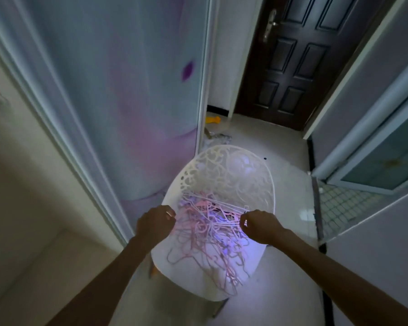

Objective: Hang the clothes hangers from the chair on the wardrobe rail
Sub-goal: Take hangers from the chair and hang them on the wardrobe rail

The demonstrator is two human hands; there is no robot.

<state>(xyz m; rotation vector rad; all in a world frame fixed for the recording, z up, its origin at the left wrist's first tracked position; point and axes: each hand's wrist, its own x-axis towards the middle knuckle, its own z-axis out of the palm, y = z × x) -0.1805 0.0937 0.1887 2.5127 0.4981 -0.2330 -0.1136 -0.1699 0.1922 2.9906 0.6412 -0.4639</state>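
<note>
1. Hangers [205, 234] lay in a tangled pink and white heap on the seat of the chair [254, 175], filling most of it and spilling toward the near edge.
2. My left hand [154, 223] hovered at the heap's left side with the fingers curled; I could not tell whether it held a hanger or only touched the pile.
3. My right hand [259, 225] was at the right side, its fingers curled round what looked like thin white hanger bars.
4. I judged the hangers light, thin and fairly stiff, though springy enough to bend a little under a pull.
5. They looked hooked through one another, so lifting one would likely drag others along.
6. I reckoned the best hold was at the neck under the hook, or several hooks gathered together, shaking loose any that snagged.
7. No wardrobe rail was in view; a panel [127, 102] with purple markings stood left of the chair and a dark door [299, 62] beyond it.
</note>
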